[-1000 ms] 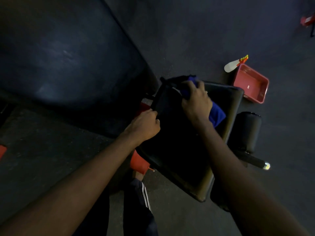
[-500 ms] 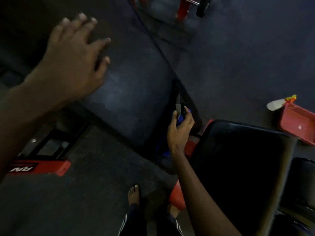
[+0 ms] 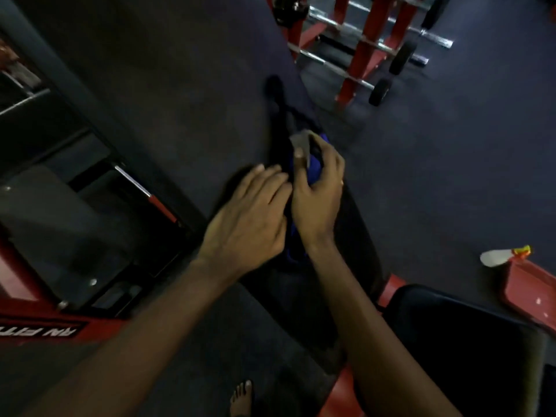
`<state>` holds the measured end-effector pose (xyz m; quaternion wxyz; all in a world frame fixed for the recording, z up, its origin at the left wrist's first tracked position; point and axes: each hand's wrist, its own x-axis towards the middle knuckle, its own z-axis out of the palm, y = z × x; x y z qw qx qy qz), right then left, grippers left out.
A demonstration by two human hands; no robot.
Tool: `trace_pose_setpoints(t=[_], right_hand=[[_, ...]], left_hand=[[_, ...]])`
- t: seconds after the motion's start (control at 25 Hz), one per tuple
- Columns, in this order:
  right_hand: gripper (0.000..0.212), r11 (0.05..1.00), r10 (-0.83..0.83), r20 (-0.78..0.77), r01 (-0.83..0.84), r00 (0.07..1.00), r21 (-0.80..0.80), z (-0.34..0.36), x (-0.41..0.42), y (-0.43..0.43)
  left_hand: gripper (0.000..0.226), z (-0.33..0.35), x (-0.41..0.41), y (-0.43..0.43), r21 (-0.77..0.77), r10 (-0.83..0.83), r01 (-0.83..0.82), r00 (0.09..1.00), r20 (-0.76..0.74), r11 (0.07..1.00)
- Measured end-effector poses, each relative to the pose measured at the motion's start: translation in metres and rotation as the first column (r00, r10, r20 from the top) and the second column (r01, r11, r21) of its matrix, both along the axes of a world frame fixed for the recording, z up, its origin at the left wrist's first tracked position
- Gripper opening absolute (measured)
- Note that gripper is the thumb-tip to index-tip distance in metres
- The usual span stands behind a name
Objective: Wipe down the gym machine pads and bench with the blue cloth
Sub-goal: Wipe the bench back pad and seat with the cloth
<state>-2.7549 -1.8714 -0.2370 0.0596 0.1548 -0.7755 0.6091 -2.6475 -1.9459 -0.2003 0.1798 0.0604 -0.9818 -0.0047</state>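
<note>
— State of the right hand (image 3: 319, 200)?
— Curled round the blue cloth (image 3: 314, 171), at the right edge of the long pad (image 3: 180, 100).
— And the left hand (image 3: 249, 218)?
— Fingers straight, flat on that pad, just beside the right.
— Beyond?
— A red tray (image 3: 529, 288) on the floor (image 3: 451, 176), well apart.

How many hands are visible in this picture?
2. The left hand is spread over the long pad; the right hand, just beside it, grips the blue cloth.

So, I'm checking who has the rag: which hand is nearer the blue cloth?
Right. The right hand holds the blue cloth, fingers curled round it. The left hand lies with straight fingers just to the cloth's left, its fingertips next to the right hand.
</note>
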Motion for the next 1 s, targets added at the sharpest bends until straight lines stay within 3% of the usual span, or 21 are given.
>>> trace_pose_setpoints(t=[0.08, 0.16, 0.32, 0.44, 0.6, 0.72, 0.84, 0.92, 1.0], right_hand=[[0.038, 0.995, 0.092, -0.075, -0.089, 0.993, 0.039, 0.030, -0.013, -0.023], [0.040, 0.996, 0.075, -0.094, -0.069, 0.993, 0.063, 0.026, -0.018, -0.022], [0.043, 0.996, -0.087, 0.060, 0.085, 0.994, 0.042, 0.004, -0.016, -0.011], [0.043, 0.966, -0.259, 0.186, 0.249, 0.948, 0.073, 0.009, -0.021, -0.012], [0.041, 0.941, -0.337, 0.346, 0.310, 0.876, 0.134, 0.019, -0.023, -0.010], [0.034, 0.960, -0.279, 0.237, 0.280, 0.931, 0.033, 0.062, -0.015, -0.049], [0.042, 0.999, -0.045, 0.031, 0.045, 0.999, -0.005, 0.106, -0.006, -0.092], [0.048, 0.999, 0.040, -0.025, -0.040, 0.999, 0.027, 0.102, -0.007, -0.091], [0.045, 0.999, -0.015, 0.004, 0.015, 1.000, 0.036, 0.071, -0.018, -0.065]], left_hand=[[0.057, 0.005, -0.001, -0.001, 0.045, 0.086, -0.086, 0.996, 0.007, 0.995], [0.061, 0.008, -0.003, -0.001, 0.003, 0.064, -0.065, 0.991, 0.115, 0.998], [0.062, 0.023, -0.005, -0.005, 0.061, -0.005, -0.006, 0.982, 0.186, 0.998], [0.061, 0.062, -0.016, -0.032, -0.003, 0.067, -0.067, 0.993, 0.100, 0.998], [0.052, 0.131, -0.039, -0.102, -0.104, 0.140, -0.134, 0.989, 0.048, 0.986], [0.054, 0.142, -0.051, -0.120, -0.216, 0.093, -0.070, 0.990, 0.102, 0.974], [0.057, 0.132, -0.059, -0.116, -0.265, 0.075, -0.020, 0.977, 0.201, 0.964], [0.058, 0.128, -0.058, -0.112, -0.340, 0.108, -0.029, 0.970, 0.216, 0.940], [0.059, 0.127, -0.059, -0.111, -0.374, 0.126, -0.040, 0.970, 0.209, 0.927]])
